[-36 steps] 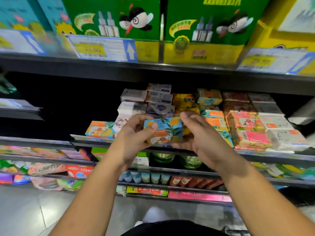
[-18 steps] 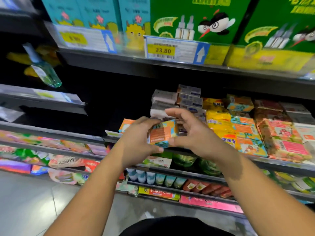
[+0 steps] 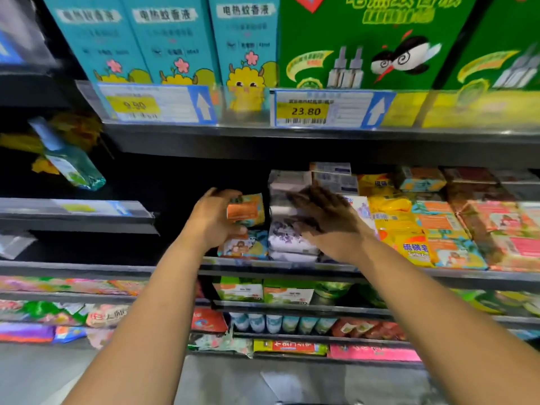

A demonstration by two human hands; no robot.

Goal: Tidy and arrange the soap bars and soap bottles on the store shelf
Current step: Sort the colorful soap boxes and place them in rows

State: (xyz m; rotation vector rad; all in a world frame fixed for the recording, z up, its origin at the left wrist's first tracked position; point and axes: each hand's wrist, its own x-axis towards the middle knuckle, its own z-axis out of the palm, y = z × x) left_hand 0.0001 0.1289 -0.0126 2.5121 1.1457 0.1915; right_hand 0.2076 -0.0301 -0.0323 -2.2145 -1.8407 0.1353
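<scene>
- Your left hand (image 3: 213, 222) grips a small orange and teal cardboard soap box (image 3: 246, 209). The fingers curl over its top and the thumb is beneath. The box is held just above the left end of the soap row.
- Your right hand (image 3: 324, 222) is blurred, with the fingers spread and fairly straight, holding nothing. It sits in front of a stack of white and lavender wrapped soap bars (image 3: 287, 239); you cannot tell whether it touches them.
- Directly under the held box, a matching flat orange and teal box (image 3: 244, 246) lies on the black metal shelf (image 3: 263, 266), just beside the white stack.
- Right of that stack come yellow wrapped soap bars (image 3: 409, 249) printed "硫磺皂", then more orange and teal boxes (image 3: 450, 244), then pink and red packs (image 3: 505, 232). All are piled in layers.
- Off to the left, a clear teal bottle with a pale blue cap (image 3: 68, 163) sits tilted in a dark bay.
- On the edge of the shelf above, a yellow price tag (image 3: 305, 111) reads "23.80". A second yellow tag (image 3: 133, 105) further left is too blurred to read.
- Behind the tags stand tall teal cartons (image 3: 245, 33) titled "电热蚊香液" and green cartons (image 3: 365, 39) picturing a cartoon mosquito.
</scene>
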